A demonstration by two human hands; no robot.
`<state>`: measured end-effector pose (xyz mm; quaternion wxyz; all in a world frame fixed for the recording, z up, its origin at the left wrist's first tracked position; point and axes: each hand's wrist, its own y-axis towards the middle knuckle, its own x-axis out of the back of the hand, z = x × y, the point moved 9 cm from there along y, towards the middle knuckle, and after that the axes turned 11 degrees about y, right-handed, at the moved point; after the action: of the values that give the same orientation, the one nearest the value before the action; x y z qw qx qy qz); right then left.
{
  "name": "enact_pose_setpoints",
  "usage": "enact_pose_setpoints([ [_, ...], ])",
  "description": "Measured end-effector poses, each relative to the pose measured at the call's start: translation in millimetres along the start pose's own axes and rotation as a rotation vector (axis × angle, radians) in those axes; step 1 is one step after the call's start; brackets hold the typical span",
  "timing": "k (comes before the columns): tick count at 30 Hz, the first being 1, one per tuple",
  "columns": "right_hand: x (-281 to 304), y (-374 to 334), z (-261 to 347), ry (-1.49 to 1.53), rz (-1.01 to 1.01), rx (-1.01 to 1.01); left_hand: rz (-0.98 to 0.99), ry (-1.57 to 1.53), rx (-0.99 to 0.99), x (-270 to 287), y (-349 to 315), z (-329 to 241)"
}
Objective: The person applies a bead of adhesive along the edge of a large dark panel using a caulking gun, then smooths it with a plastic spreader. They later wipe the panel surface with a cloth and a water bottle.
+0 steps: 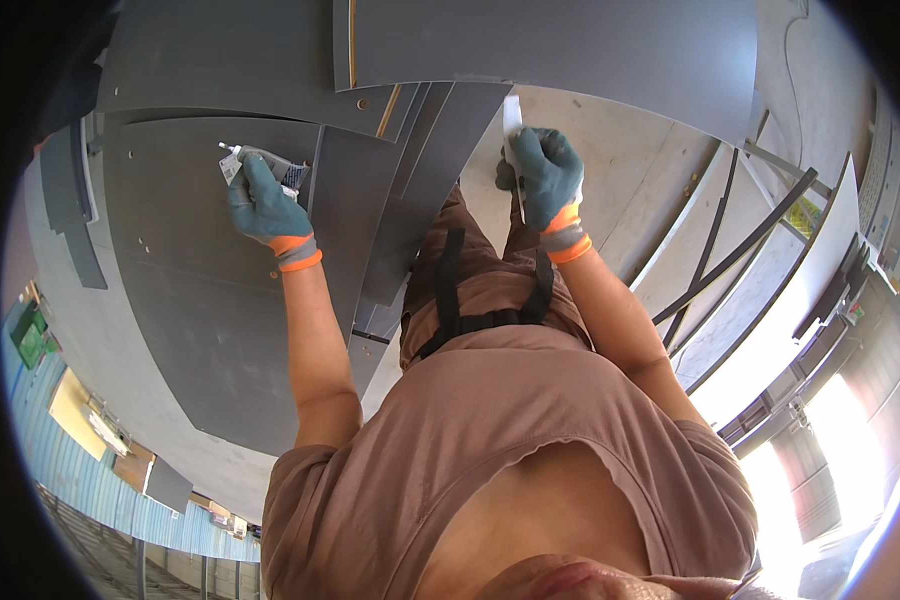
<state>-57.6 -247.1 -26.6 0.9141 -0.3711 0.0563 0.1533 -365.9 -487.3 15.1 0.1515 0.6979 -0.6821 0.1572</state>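
Head view: white-tipped tube (232,165), grasped in the gloved left hand (260,197), sits over a grey panel (200,235); gloved right hand (550,178) grips a flat pale strip (513,115) near an upper panel (560,45).

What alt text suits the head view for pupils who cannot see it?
A person's gloved left grip holds a small white-tipped container above dark grey panels; their gloved right grip holds a pale, flat strip. Both gloves are grey-green and orange.
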Motion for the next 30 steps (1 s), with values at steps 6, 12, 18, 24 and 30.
enact_pose_setpoints([
  [6,-17.4,7.2,22.6,0.012,-0.074,0.044,0.031,-0.001,0.015,-2.6,0.3,4.1],
  [12,-16.1,6.3,16.4,0.007,-0.112,-0.058,-0.011,0.000,-0.011,-1.7,-1.9,-2.4],
  [18,-1.8,-3.1,-4.4,0.005,-0.100,-0.159,-0.009,0.035,0.008,-0.2,0.1,6.4],
  [24,-2.8,-3.5,13.8,0.016,-0.078,-0.085,-0.008,0.059,0.013,-1.4,-0.7,2.2],
  [30,-9.6,6.7,22.6,0.039,-0.093,-0.088,-0.019,0.052,0.007,-1.4,0.3,3.5],
])
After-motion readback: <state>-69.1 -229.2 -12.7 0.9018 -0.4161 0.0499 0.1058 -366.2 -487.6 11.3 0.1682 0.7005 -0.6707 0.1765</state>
